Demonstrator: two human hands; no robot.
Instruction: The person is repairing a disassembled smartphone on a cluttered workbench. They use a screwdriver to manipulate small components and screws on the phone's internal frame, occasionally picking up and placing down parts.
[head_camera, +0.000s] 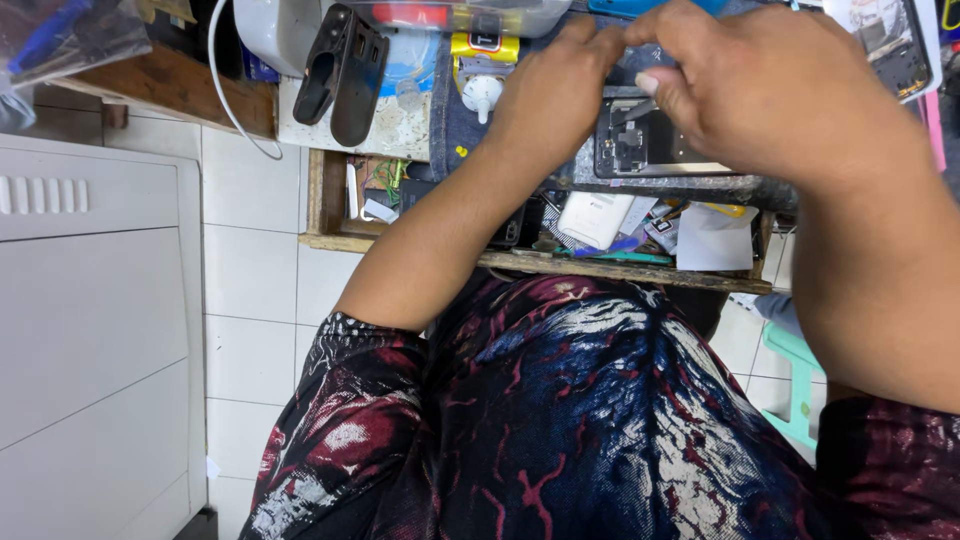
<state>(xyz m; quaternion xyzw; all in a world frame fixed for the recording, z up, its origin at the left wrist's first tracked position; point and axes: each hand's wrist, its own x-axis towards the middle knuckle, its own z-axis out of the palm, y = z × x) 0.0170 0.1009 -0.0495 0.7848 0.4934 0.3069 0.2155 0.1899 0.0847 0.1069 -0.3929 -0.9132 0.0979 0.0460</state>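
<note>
1. The left hand (550, 100) reaches over the opened phone (650, 140), fingers curled and pinched together at the tips; what they grip, if anything, I cannot tell.
2. The right hand (780, 90) hovers above the same phone, thumb and fingers bent inward to meet the left fingertips; any held part is hidden.
3. The opened phone lies flat on the worktop (660, 183), back cover off, dark inner parts showing, partly covered by both hands.
4. Just below the worktop edge an open wooden drawer (620, 268) holds loose papers, a white card and small tools.
5. To the left a black hinged clamp-like tool (340, 70) rests on a stained white pad (400, 125).
6. A small white bottle (483, 95) with a yellow label stands near the left wrist.
7. A white cabinet (90, 330) stands at far left on the tiled floor (250, 290).
</note>
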